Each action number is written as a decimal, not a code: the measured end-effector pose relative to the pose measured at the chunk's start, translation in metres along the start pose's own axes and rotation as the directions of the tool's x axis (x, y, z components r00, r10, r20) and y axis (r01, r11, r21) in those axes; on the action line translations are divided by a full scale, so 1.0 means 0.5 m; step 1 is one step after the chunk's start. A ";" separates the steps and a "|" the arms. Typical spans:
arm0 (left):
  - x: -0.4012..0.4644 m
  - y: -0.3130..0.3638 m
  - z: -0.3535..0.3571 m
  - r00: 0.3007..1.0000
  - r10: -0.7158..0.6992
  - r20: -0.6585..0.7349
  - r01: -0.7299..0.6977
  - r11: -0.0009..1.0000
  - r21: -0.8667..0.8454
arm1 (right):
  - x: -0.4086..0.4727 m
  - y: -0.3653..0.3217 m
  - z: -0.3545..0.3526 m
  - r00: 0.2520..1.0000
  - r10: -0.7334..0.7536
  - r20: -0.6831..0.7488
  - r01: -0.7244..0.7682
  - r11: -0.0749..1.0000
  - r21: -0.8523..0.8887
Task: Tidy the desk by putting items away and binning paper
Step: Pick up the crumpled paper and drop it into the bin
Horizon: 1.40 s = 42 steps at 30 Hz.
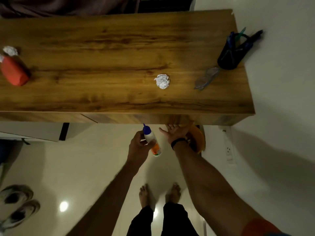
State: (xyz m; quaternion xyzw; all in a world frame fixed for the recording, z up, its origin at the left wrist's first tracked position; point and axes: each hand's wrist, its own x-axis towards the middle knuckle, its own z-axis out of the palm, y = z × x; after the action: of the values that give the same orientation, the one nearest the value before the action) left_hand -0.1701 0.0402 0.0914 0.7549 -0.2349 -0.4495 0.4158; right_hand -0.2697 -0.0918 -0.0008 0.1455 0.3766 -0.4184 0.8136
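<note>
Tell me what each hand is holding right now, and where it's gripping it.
The left hand grips a glue bottle around its white middle, blue nozzle up. The right hand is open, holding nothing.

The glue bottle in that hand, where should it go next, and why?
Probably into the drawer: the left hand grips the glue bottle just below the desk edge, while the open right hand reaches under it, seemingly at a drawer front.

Black wristband [178, 141], orange sleeve [259, 227], black trousers [160, 220], bare feet [173, 193].
</note>
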 end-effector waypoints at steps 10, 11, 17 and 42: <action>0.068 -0.040 -0.050 0.998 -0.027 0.055 0.031 0.997 -0.074 | 0.069 0.029 -0.005 0.990 -0.124 -0.068 0.131 0.986 0.105; 0.076 -0.045 -0.045 0.997 -0.037 0.066 0.043 0.995 -0.085 | 0.073 0.033 -0.011 0.989 -0.132 -0.065 0.137 0.987 0.086; 0.081 -0.078 -0.030 0.991 -0.103 0.083 0.116 0.979 -0.169 | 0.093 0.039 -0.069 0.969 -0.226 -0.101 0.221 0.974 -0.057; -0.070 0.040 -0.037 0.978 0.075 0.196 -0.069 0.997 -0.036 | -0.408 0.096 -0.089 0.535 -0.744 0.401 0.288 -0.286 -0.914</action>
State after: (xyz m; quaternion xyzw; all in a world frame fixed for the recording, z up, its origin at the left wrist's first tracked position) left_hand -0.1703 0.0626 0.1297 0.6914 -0.2957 -0.5101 0.4174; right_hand -0.3285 0.0783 0.1150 -0.5540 0.6985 -0.3313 0.3088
